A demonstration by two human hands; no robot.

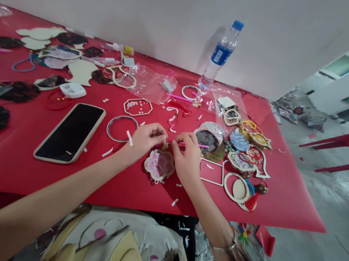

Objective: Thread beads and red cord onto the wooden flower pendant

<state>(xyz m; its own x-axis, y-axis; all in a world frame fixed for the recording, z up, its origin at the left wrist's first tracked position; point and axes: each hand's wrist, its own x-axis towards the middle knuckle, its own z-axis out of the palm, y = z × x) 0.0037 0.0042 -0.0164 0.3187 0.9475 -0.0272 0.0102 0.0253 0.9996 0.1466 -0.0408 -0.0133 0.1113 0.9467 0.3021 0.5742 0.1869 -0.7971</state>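
Note:
My left hand (146, 141) and my right hand (189, 157) meet over the table, fingertips pinched close together. Between them sits a small brass-coloured bell (165, 145), just above a flower-shaped pendant (159, 166) with a pale scalloped rim and a pink patterned centre. The pendant lies on the red surface. A thin pink stick (204, 146) passes through the pinch of my right hand and sticks out to the right. What my left fingertips pinch beside the bell is too small to make out.
The red table (125, 191) holds a phone (70, 132) at left, a dark ring (122, 129), and an upright water bottle (220, 54) by the wall. Wooden frames and finished pendants, including a fish-shaped one (257, 161), lie at right. White paper scraps are scattered about.

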